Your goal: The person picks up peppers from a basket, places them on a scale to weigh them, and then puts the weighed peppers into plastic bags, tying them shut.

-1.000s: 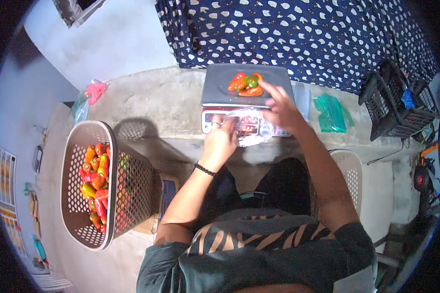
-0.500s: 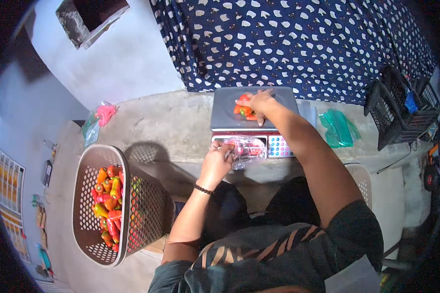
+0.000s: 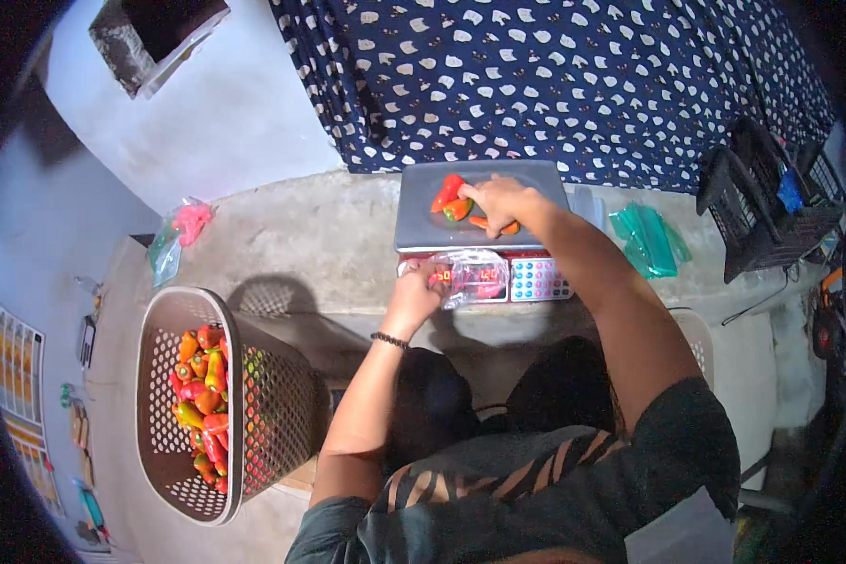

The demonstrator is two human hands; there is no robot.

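Note:
My left hand (image 3: 417, 293) is closed on the edge of a clear plastic bag (image 3: 470, 274), which hangs over the lit red display of a grey-topped weighing scale (image 3: 423, 226). Over the scale's plate, my right hand (image 3: 506, 202) reaches in from the right with thumb and finger apart. A red pepper (image 3: 449, 191) and an orange-green pepper (image 3: 458, 211) lie by its fingertip. Beneath the thumb is an orange pepper (image 3: 494, 226), partly hidden by the hand.
At left stands a tall perforated basket (image 3: 282, 404) holding several red, orange and yellow peppers (image 3: 205, 376). Green plastic bags (image 3: 649, 242) lie right of the scale, near a black crate (image 3: 761, 211). A pink and clear bag (image 3: 190, 224) rests at far left. A patterned curtain (image 3: 555, 85) hangs behind.
My right hand's fingers have drawn in from a wide spread, and the peppers show farther apart on the plate. My left hand still holds the bag, with more of the display showing.

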